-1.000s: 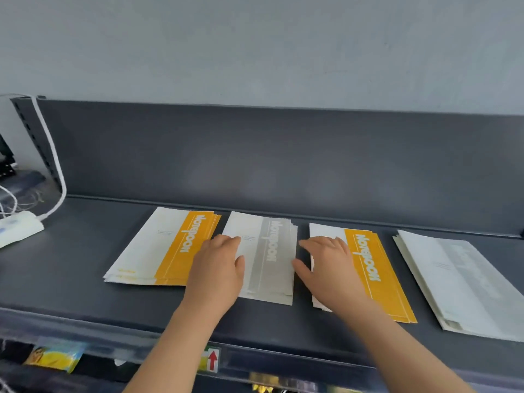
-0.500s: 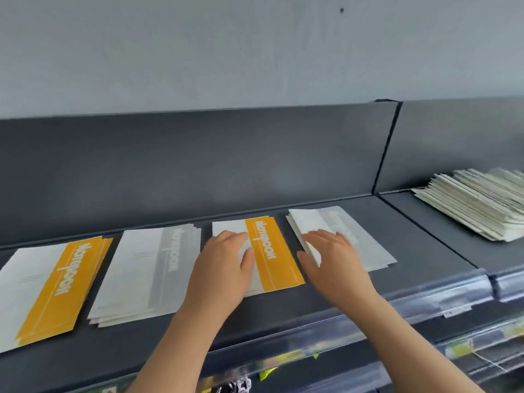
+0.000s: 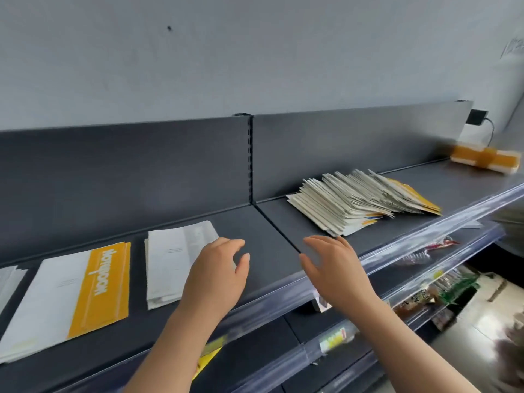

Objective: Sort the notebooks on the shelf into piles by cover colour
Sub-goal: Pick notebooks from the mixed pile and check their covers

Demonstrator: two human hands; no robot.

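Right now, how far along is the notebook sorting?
Done: a pile of yellow-banded white notebooks and a pile of grey-banded white notebooks lie on the dark shelf. In hand: nothing; left hand and right hand are open. Left: the tall mixed heap of notebooks further right.

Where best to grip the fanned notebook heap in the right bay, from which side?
Likely the stepped left edges of the fanned heap: each cover sticks out past the next, giving a free lip to pinch. Come from the front-left with the right hand, open and nearest; the back panel blocks the far side.
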